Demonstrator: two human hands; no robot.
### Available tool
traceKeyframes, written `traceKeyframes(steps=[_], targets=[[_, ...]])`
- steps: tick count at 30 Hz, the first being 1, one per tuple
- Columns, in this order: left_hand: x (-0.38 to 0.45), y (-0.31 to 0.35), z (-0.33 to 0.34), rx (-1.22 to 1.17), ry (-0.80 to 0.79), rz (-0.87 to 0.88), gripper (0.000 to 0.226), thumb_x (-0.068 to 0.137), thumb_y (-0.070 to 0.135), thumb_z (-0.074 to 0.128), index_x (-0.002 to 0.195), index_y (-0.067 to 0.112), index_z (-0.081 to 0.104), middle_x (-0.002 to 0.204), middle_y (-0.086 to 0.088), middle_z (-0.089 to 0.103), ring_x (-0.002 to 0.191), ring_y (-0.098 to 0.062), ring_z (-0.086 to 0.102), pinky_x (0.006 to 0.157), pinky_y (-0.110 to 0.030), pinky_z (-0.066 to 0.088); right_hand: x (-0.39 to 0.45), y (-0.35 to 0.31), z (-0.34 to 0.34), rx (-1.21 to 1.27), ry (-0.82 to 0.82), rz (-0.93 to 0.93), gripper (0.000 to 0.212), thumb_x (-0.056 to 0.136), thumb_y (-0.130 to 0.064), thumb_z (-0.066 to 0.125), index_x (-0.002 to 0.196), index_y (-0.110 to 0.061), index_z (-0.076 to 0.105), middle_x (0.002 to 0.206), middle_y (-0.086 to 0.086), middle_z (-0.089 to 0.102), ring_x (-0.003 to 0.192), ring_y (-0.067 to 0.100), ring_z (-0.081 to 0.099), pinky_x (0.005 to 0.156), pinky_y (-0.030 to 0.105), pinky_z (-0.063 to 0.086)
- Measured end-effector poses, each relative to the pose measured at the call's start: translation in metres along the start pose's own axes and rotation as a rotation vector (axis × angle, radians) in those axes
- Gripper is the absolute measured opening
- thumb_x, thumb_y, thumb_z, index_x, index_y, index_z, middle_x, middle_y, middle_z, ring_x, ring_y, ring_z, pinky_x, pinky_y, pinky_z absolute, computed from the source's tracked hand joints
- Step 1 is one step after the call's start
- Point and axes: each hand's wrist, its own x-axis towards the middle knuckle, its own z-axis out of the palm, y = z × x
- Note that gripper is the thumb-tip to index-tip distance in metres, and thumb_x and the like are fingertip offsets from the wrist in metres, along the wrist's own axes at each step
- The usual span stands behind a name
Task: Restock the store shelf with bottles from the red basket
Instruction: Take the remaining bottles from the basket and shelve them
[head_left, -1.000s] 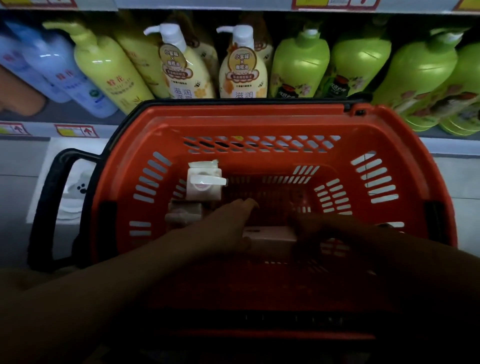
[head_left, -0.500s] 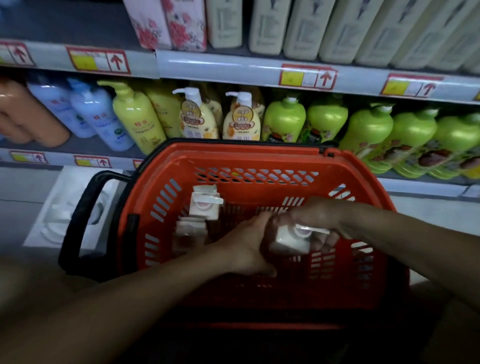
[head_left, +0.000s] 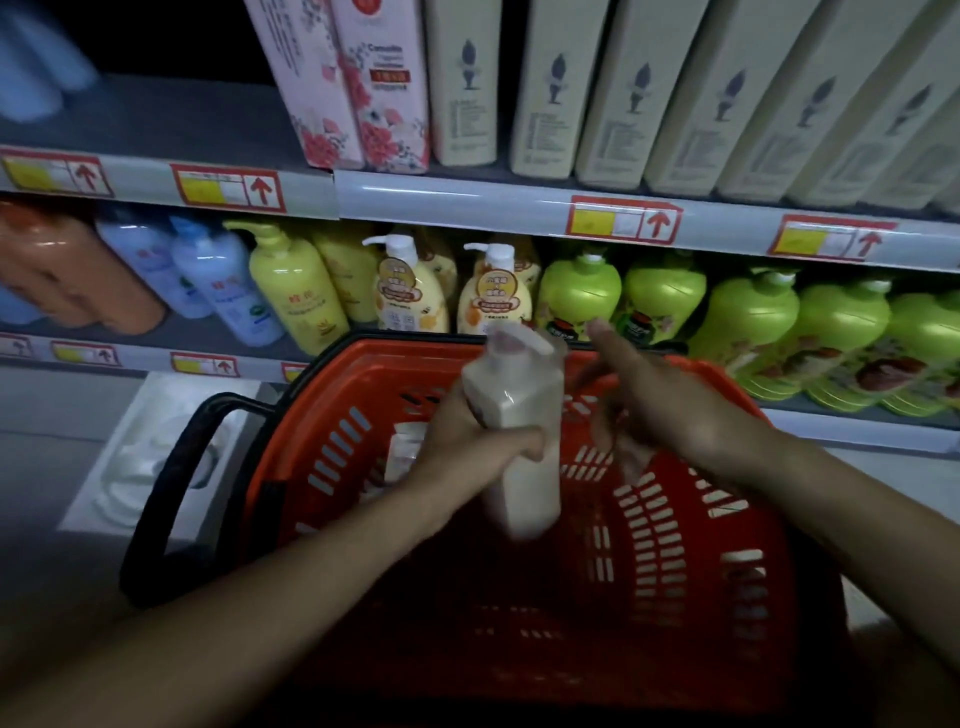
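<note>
Cream-coloured plastic bottle (head_left: 514, 431) with a pump top is held upright, slightly tilted, above the red basket (head_left: 675, 519). The person's left hand (head_left: 467, 441) grips it around the middle, fingers wrapped round the body; the bottle's image is blurred. The right hand (head_left: 654, 400) is just beside the bottle, on its right, fingers loosely extended and holding nothing; whether it touches the bottle cannot be told.

Inside the basket, at the left behind the left hand, more pale bottles (head_left: 405, 441) are partly visible. The basket has slotted walls and a black handle (head_left: 171, 493) folded out to its left.

Directly behind the basket stands the lower shelf (head_left: 145, 358), stocked from left to right with orange bottles (head_left: 62, 270), pale blue bottles (head_left: 218, 280), yellow pump bottles (head_left: 296, 286), two white-pump bottles with round labels (head_left: 410, 291) and a row of green bottles (head_left: 748, 317). The upper shelf (head_left: 467, 197) carries two pink floral bottles (head_left: 358, 88) and a row of tall cream bottles (head_left: 623, 93), with a bare stretch at its left. Both shelf edges bear red-framed price tags (head_left: 623, 221) with upward arrows.

Below the lower shelf at the left lies a white moulded tray (head_left: 135, 467) on the grey floor (head_left: 36, 467). Lighting is dim.
</note>
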Motion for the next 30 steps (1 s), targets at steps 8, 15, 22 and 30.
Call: traceKeyframes(steps=[8,15,22,30], targets=[[-0.003,0.054,-0.048,-0.461,-0.401,-0.1,0.038,0.052,0.0,0.048,0.079,0.009,0.073,0.083,-0.012,0.065,0.075,-0.026,0.062,0.067,-0.03,0.049,-0.003,0.015,0.006,0.287,-0.424,-0.211,0.046,0.091,-0.035,0.066,0.136,-0.03,0.059,0.132,-0.008,0.068,0.126,0.01,0.062,0.11,0.04,0.046],[-0.015,0.044,-0.048,-0.783,-0.356,-0.264,0.041,0.067,0.031,0.045,0.095,0.012,0.068,0.09,-0.011,0.065,0.082,-0.031,0.061,0.088,-0.041,0.046,-0.028,0.023,0.042,0.514,-0.429,-0.163,0.07,0.073,-0.01,0.083,0.137,-0.024,0.056,0.129,0.0,0.071,0.122,0.017,0.065,0.108,0.043,0.05],[-0.015,0.043,-0.037,-0.682,-0.381,-0.224,0.049,0.085,0.05,0.043,0.109,0.013,0.064,0.095,-0.012,0.065,0.086,-0.028,0.062,0.08,-0.038,0.047,-0.039,0.02,0.046,0.496,-0.341,-0.115,0.058,0.074,-0.02,0.088,0.127,-0.022,0.065,0.117,-0.002,0.076,0.111,0.016,0.071,0.106,0.04,0.05],[-0.001,0.054,-0.029,-0.131,-0.226,-0.002,0.065,0.068,0.012,0.086,0.127,0.022,0.06,0.12,-0.012,0.072,0.115,-0.026,0.067,0.108,-0.05,0.046,-0.002,0.042,0.036,0.165,-0.059,-0.066,0.07,0.056,-0.022,0.098,0.117,-0.025,0.063,0.107,-0.009,0.074,0.1,0.008,0.07,0.088,0.028,0.057]])
